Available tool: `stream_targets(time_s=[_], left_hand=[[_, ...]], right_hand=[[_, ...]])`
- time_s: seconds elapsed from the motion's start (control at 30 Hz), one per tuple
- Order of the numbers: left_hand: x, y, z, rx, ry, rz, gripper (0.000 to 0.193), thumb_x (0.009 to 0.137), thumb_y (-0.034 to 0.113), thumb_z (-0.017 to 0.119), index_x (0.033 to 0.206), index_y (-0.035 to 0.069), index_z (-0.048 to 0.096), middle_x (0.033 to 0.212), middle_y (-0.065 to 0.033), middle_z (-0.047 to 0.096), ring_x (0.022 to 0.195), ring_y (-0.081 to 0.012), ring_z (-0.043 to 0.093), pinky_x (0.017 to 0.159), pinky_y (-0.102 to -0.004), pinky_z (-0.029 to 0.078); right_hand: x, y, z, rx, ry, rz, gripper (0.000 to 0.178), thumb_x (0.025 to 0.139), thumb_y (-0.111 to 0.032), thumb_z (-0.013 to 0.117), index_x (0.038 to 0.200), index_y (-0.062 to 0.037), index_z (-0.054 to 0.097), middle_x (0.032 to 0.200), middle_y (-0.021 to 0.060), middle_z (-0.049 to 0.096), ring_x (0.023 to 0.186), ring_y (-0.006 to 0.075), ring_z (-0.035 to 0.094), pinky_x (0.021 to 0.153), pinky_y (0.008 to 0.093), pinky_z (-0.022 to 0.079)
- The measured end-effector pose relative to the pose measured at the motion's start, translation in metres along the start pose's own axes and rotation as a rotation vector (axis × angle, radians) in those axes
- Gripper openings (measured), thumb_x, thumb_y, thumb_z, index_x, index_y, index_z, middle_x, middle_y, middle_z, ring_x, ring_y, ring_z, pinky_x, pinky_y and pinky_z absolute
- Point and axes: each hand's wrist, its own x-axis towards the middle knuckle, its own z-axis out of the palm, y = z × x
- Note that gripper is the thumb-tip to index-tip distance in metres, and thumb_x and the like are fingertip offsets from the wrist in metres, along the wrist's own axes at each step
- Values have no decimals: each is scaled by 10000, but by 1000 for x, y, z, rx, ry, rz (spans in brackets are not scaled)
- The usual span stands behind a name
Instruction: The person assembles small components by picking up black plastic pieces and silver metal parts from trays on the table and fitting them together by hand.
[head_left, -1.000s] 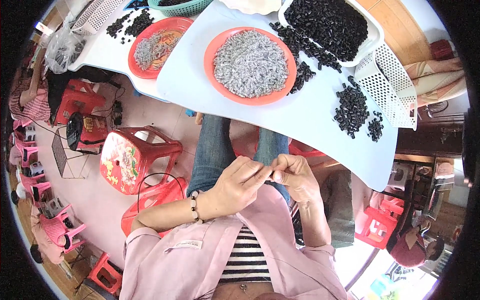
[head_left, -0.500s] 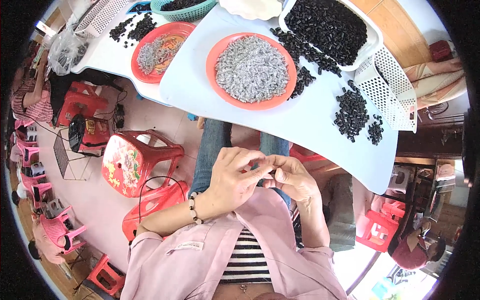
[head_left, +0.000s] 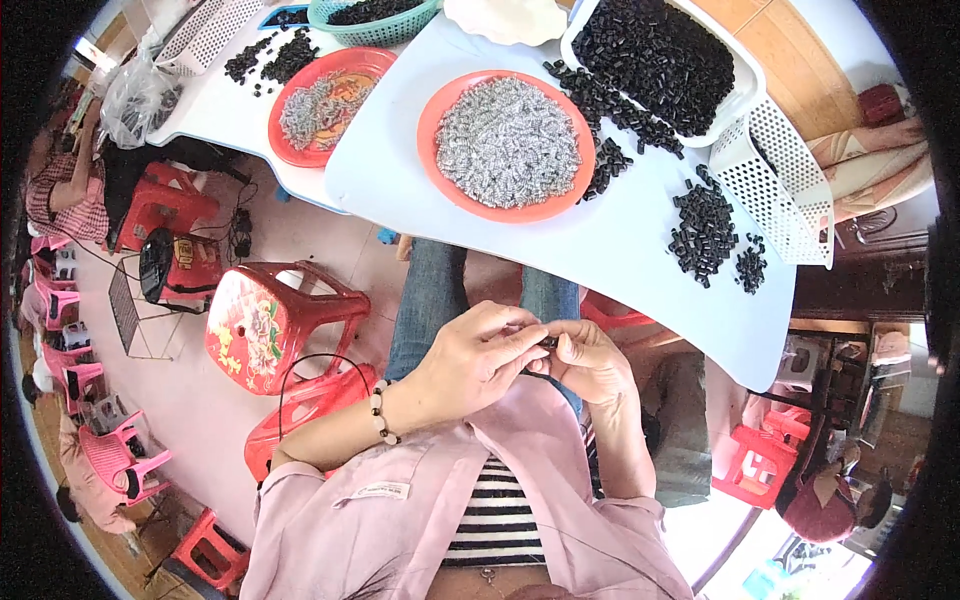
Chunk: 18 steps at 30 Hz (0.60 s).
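Note:
Above my lap, my left hand and my right hand meet fingertip to fingertip. Pinched between them is a small black plastic piece, mostly covered by the fingers. Both hands are closed on it. Beyond them on the white table, an orange-red plate carries a heap of small silvery metal springs. To its right lie loose piles of short black plastic pieces, with a smaller pile beside them.
A white tray full of black pieces stands at the far right, next to a white perforated basket. At far left are a second red plate and a green basket. A red stool stands left of my legs. Other people sit nearby.
My hands stay together, dropping slightly. The fingers have shifted around the black piece, and my left fingertips have moved closer to my right thumb.

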Motion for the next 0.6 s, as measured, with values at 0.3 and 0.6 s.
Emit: stream_targets(time_s=[0.3, 0.6], left_hand=[[1, 1, -2, 13, -58, -21, 254, 797, 56, 744, 1048, 25, 716, 983, -101, 653, 819, -242, 632, 675, -337, 524], [-4, 1, 3, 56, -67, -13, 234, 777, 60, 752, 995, -3, 698, 960, -100, 636, 798, -254, 619, 682, -351, 517]], right_hand=[[5, 9, -6, 56, -2, 25, 475, 850, -276, 762, 1144, 83, 660, 1048, 141, 710, 951, 212, 660, 922, 347, 497], [6, 12, -2, 66, 21, 37, 408, 858, -224, 749, 1135, 67, 677, 1048, 144, 716, 955, 207, 661, 923, 337, 497]])
